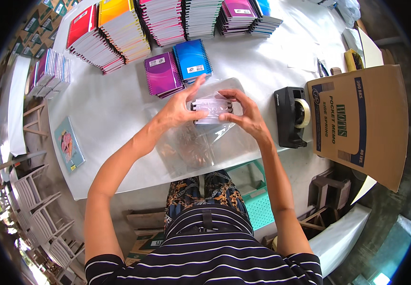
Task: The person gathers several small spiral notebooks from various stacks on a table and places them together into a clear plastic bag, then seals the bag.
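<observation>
A small stack of spiral notebooks (212, 105) stands edge-up in front of me, its white page edges and dark coils showing through clear plastic. My left hand (179, 109) is at its left side, thumb pressed on the stack and forefinger stretched away. On the right, my right hand (247, 113) curls its fingers and thumb around the other end. Loose clear plastic (191, 147) spreads from the stack toward the table's front edge. Just beyond my hands lie a purple notebook pile (162, 73) and a blue notebook pile (192, 59).
Tall notebook stacks (120, 28) line the table's (105, 109) far side. At right stand a black tape dispenser (290, 116) and a cardboard box (357, 123). More notebooks (52, 73) stand at far left, with a teal notebook (69, 144) nearer. A green stool (260, 209) is below.
</observation>
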Demonstrator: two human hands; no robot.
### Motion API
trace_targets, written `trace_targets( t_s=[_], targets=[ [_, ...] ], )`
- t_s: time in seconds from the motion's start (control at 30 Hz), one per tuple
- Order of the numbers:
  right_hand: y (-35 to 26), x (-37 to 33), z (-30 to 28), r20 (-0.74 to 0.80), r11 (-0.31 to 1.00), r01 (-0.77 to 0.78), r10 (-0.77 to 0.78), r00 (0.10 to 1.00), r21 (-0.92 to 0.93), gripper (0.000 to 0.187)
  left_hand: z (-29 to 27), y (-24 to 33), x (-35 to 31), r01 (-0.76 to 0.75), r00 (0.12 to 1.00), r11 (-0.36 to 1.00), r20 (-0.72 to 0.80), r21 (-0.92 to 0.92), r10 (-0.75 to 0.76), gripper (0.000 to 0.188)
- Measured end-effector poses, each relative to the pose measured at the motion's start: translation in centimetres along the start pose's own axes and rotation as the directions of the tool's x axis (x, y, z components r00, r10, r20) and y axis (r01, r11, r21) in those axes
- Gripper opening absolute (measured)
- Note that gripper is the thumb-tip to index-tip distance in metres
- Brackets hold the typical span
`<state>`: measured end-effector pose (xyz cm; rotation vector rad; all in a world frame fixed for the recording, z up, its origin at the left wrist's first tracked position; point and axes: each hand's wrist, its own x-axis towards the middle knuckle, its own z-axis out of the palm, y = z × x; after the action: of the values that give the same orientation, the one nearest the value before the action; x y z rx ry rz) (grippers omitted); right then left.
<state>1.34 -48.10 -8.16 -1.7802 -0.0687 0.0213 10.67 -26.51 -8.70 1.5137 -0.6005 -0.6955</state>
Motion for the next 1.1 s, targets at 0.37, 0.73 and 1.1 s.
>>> trace_targets(
  t_s=[0.37,0.73,1.1],
  targets=[
    [-0.9,1.8,0.2,0.000,0.946,-0.224,0.230,0.973,0.234,0.018,-2.6,-0.4,1.9,0.128,0.913,0.992,0.392,-0.018,-0.110,0.044],
    [-1.5,1.7,0.9,-0.038,0.998,-0.058,0.057,0.998,-0.020,0.022,-1.0,4.0,-1.0,-0.377,0.922,0.334,0.385,0.864,0.045,0.072],
    [-1.4,-12.0,-12.8,-0.680,0.922,-0.329,0.108,0.725,-0.204,0.018,0.6,2.7,-2.2,-0.414,0.893,0.072,0.389,0.908,0.227,0.073]
  ],
)
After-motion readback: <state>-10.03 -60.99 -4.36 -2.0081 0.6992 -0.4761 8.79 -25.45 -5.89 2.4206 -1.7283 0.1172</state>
